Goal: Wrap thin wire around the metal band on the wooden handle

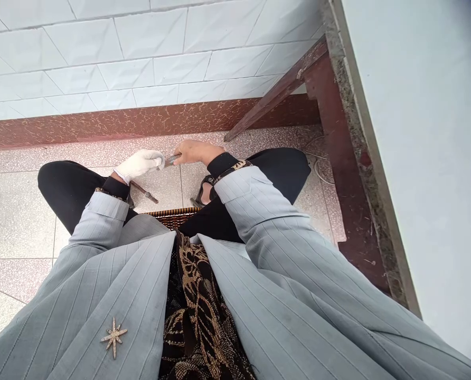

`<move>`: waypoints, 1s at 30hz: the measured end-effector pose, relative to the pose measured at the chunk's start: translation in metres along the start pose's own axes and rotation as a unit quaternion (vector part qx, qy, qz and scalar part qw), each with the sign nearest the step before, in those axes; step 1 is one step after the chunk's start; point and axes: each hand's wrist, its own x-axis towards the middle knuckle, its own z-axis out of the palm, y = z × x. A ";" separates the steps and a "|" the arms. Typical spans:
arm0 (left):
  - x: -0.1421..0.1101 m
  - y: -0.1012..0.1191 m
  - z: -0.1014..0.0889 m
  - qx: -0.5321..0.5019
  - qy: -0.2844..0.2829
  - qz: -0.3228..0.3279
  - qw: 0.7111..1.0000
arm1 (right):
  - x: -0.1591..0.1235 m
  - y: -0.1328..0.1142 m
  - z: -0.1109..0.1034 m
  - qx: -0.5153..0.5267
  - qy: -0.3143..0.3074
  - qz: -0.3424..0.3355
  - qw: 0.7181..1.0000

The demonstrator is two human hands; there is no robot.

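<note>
And here both hands meet out front, over the gap between the spread knees (283, 171), which leave them room. The right hand (191, 152) is bare, its fingers closed around one end of a ridged metal rod (175, 159); a short stretch shows toward the left, and that grip looks meant to steady it. Facing it, the left hand (138, 164), in a white glove, pinches a pale grey piece (161, 160) at the rod's other end. Wrapped around or merely pressed there? Too small to tell. The glove likely spares those fingers from rough metal.

Just below the left hand, a second rod (145, 192) slants over the floor (13, 211), apparently close for easy reach, its upper end hidden near the wrist. Behind it runs a woven edge (176, 212), probably the low seat. Over right, the white-topped desk (437, 158) stands well apart from the work.
</note>
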 end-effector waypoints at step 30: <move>-0.004 0.007 0.004 -0.141 -0.036 0.022 0.989 | 0.001 0.009 -0.008 0.093 0.137 0.057 0.985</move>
